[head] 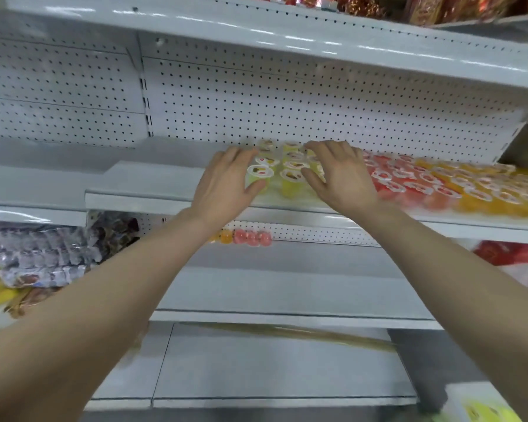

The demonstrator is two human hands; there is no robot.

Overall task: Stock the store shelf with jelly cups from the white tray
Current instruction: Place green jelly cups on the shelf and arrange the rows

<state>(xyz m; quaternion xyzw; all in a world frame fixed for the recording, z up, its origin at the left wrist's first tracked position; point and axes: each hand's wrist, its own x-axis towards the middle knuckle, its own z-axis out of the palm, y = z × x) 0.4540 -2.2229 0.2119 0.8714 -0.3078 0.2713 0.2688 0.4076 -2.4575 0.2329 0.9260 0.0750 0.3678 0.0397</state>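
A cluster of yellow and pale green jelly cups stands on the white store shelf, in short rows running back to the pegboard. My left hand lies against the cluster's left side, fingers straight, thumb touching the front green cup. My right hand lies against the right side with spread fingers over the cups. Rows of red jelly cups and orange jelly cups fill the shelf to the right. A corner of the white tray with yellow cups shows at bottom right.
An upper shelf overhangs closely. A few pink and orange cups sit on the shelf below. Bagged snacks lie at lower left, a red package at right. The shelf stretch left of my hands is bare.
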